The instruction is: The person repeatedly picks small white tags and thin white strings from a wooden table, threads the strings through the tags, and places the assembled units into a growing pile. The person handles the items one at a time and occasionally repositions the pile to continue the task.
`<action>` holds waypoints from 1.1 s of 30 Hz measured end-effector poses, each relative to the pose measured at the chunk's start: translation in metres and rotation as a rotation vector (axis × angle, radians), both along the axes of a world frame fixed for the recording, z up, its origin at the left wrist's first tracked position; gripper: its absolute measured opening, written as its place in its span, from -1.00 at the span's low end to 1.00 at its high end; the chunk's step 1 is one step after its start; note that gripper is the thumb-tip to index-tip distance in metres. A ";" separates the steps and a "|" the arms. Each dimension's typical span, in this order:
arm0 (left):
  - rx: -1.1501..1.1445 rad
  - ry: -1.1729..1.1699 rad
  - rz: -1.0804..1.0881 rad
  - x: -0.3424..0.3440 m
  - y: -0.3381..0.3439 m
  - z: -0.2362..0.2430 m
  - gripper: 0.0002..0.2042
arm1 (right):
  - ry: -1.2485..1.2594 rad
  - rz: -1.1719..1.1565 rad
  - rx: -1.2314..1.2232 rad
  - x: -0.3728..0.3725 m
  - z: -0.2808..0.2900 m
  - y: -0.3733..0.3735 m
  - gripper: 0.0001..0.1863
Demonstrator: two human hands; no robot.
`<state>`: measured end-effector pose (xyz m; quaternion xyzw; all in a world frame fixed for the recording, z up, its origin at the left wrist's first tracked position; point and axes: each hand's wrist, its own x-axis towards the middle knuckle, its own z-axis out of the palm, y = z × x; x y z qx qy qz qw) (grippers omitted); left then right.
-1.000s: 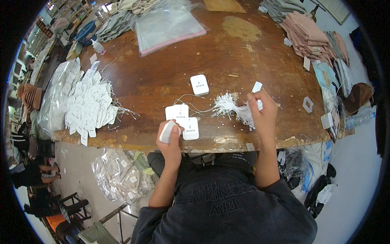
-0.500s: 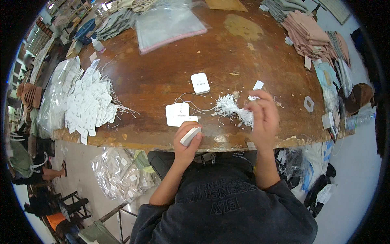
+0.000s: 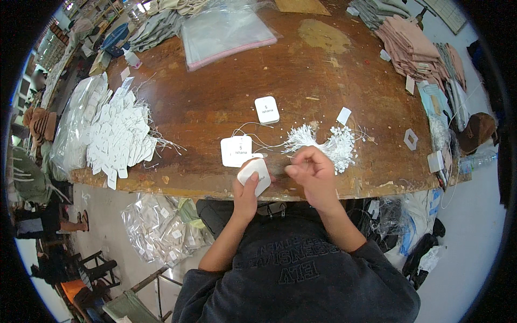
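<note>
A stack of white hang tags (image 3: 256, 177) with rounded corners is gripped in my left hand (image 3: 245, 200), thumb across its front. My right hand (image 3: 316, 175) is just to the right, thumb and fingers pinched on what looks like a thin white string; most of it is hidden. Behind that hand lies a bundle of white tag strings (image 3: 336, 148) with small white ends. More white tags (image 3: 236, 152) lie beyond my left hand, with loose strings beside them. Farther back is a separate white tag stack (image 3: 266, 110).
A large heap of strung white tags (image 3: 119, 134) lies at the left beside a clear plastic bag (image 3: 78, 126). Flat clear bags (image 3: 226, 37) lie at the back of the wooden table (image 3: 204, 97). Folded pink cloth (image 3: 412, 46) is piled at the right. Bagged goods (image 3: 161, 229) sit below the table.
My right hand has moved left from the string bundle toward my left hand, uncovering the bundle's right end. My left hand has turned the tag stack so its face shows.
</note>
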<state>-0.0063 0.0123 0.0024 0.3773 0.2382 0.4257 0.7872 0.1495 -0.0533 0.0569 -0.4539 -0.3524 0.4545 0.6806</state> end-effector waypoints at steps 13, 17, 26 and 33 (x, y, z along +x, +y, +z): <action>0.063 0.252 0.257 0.009 -0.009 0.014 -0.69 | -0.273 -0.063 -0.190 -0.026 -0.011 0.009 -0.88; 0.138 0.338 0.294 0.012 -0.006 0.021 -0.74 | -0.529 -0.179 -0.011 -0.028 -0.013 0.015 -0.89; 0.299 0.452 0.314 0.009 -0.011 0.023 -0.82 | -0.794 -0.232 0.128 -0.031 -0.010 0.023 -0.90; 0.536 0.528 0.307 0.006 -0.004 0.017 -0.85 | -0.748 -0.184 0.092 -0.028 -0.008 0.023 -0.91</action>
